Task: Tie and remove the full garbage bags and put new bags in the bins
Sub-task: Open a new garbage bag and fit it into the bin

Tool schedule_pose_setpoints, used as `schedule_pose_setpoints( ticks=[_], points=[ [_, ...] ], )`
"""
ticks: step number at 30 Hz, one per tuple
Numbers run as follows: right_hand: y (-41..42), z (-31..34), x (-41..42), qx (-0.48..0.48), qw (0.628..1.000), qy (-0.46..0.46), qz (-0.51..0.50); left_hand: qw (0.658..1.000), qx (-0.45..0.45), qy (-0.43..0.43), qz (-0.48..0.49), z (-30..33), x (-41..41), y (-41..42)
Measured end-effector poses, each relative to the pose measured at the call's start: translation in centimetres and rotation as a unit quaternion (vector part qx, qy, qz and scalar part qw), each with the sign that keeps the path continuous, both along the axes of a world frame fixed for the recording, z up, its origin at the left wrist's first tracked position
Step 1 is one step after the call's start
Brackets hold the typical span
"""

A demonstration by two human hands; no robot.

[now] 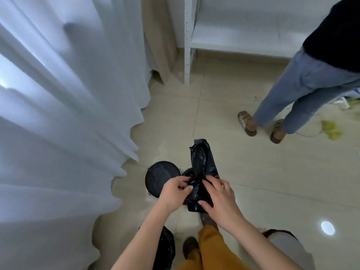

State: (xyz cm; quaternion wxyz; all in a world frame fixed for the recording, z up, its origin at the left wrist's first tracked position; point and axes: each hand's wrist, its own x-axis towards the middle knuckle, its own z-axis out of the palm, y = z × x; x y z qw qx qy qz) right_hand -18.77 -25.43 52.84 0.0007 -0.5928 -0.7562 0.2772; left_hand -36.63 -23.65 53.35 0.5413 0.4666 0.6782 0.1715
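A folded new black bag [201,172] is pinched at centre by the fingers of the left hand [174,191] and right hand [220,197]; the lined bin [161,177] sits at nine o'clock, so relining seems part-done, with more bins judged left

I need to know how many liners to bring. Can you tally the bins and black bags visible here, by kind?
Round bins lined in black plastic: 3
Crumpled loose black plastic garbage bag, held by left hand and right hand: 1
Total: 4
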Motion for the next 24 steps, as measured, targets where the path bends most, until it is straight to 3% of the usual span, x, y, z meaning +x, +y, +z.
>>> schedule_pose_setpoints(
  ticks=[7,12,16,19,21,24],
  points=[
    [-1.6,7.4,7.8,0.070,0.992,0.020,-0.099,0.988,0.050,-0.001,-0.143,6.6,9.3,2.7],
    [-1.1,11.2,15.6,0.118,0.949,0.098,-0.276,0.977,0.100,-0.040,-0.185,10.0,16.4,6.0],
    [-0.5,12.1,22.3,0.068,0.887,0.180,-0.419,0.970,0.093,-0.071,-0.214,11.5,22.2,8.4],
    [0.5,12.3,27.0,-0.047,0.795,0.295,-0.527,0.964,0.079,-0.086,-0.239,12.6,26.8,9.9],
    [1.1,12.2,29.7,-0.112,0.744,0.352,-0.556,0.959,0.071,-0.085,-0.262,13.2,29.8,10.9],
    [2.0,12.0,33.0,-0.175,0.698,0.412,-0.559,0.948,0.057,-0.089,-0.301,14.2,34.6,12.4]
  ],
)
